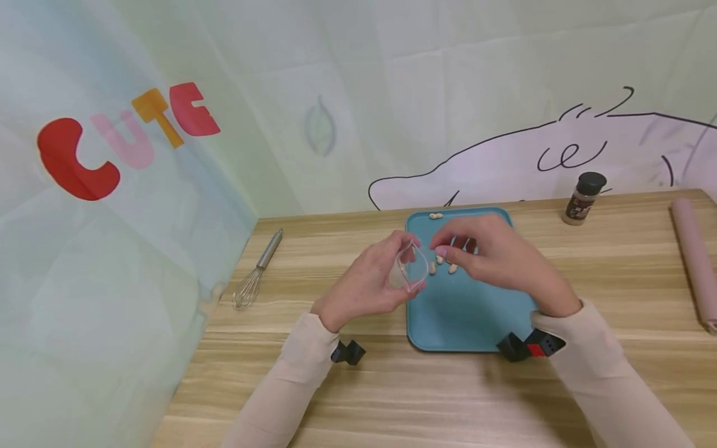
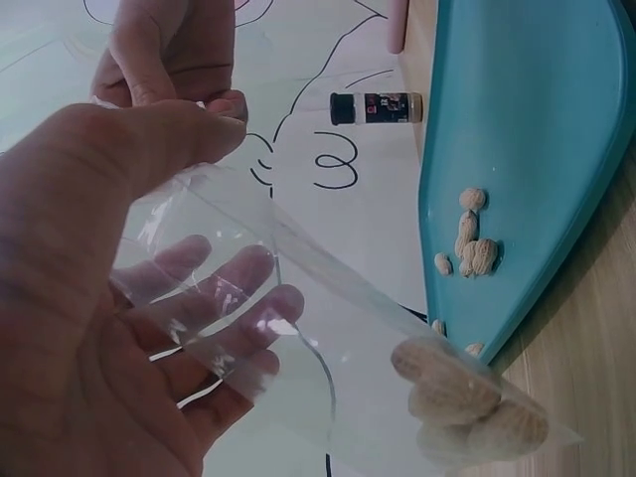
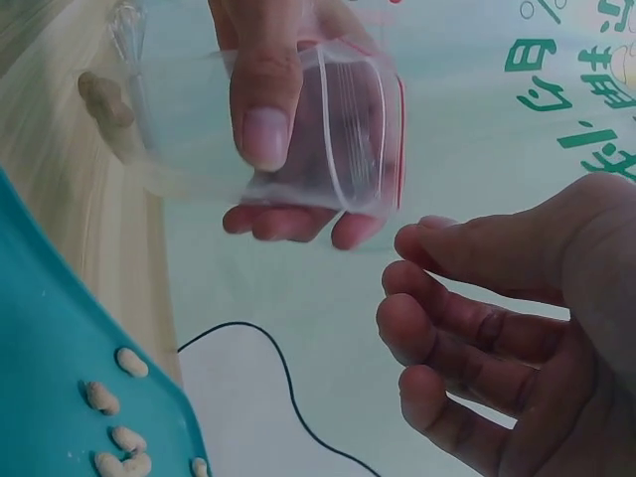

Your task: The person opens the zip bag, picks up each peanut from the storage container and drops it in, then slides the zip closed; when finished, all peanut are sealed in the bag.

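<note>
A clear zip bag (image 2: 343,288) is gripped near its mouth by my left hand (image 1: 370,280), thumb on one side and fingers on the other. The mouth is spread apart. Several unshelled peanuts (image 2: 457,393) lie in the bag's bottom corner. Close beside the mouth is my right hand (image 1: 495,255), its fingers loosely bent; I see nothing between them. Below the hands lies a blue tray (image 1: 465,320) with several loose peanuts (image 3: 102,397) toward its far left part; the right hand partly covers this area in the head view.
A whisk (image 1: 256,274) lies at the left of the wooden table (image 1: 403,398). A black-capped seasoning jar (image 1: 582,199) stands at the back right. Farther right is a pink rolled mat or cylinder (image 1: 693,261). Printed cloth (image 1: 313,74) hangs behind and at the left.
</note>
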Tool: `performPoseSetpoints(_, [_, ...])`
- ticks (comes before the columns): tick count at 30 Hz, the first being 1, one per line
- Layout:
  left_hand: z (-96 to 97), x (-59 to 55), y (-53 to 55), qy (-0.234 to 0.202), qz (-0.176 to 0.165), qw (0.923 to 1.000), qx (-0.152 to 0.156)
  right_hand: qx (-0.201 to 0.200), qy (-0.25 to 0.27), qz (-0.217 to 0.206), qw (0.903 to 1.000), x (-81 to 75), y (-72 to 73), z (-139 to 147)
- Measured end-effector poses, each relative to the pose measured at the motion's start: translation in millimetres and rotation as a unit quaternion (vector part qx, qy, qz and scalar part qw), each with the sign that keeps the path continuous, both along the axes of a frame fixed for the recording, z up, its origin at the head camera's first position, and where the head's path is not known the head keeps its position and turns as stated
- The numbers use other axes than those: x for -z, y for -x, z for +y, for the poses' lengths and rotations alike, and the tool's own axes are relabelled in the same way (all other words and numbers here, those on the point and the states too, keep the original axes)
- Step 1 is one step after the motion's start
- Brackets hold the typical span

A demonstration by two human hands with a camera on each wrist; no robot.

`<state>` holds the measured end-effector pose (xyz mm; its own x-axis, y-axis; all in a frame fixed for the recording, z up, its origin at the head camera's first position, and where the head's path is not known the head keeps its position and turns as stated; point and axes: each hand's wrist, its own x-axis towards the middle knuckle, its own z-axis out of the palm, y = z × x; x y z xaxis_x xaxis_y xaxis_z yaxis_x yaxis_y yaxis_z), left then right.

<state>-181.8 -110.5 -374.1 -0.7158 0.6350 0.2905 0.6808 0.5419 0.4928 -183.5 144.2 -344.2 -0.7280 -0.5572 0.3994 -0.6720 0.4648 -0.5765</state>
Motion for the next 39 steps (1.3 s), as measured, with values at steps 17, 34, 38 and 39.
performPoseSetpoints(17, [0.3,1.7,0.0,-0.006,-0.009,0.9999,-0.004,0.096,-0.074,-0.153,0.9808,36.6,30.7,11.0])
performPoseSetpoints(34, [0.5,0.4,-0.6,-0.003,-0.016,0.9999,-0.004,0.198,-0.126,-0.232,0.9439,73.1,42.1,5.1])
performPoseSetpoints(38, [1.1,0.5,-0.4,-0.001,-0.012,0.9999,-0.004,0.217,-0.126,-0.220,0.9427,81.1,42.3,2.2])
performPoseSetpoints(39, [1.5,0.5,-0.3,-0.001,-0.011,0.9999,-0.004,0.221,-0.127,-0.218,0.9421,82.4,42.2,1.5])
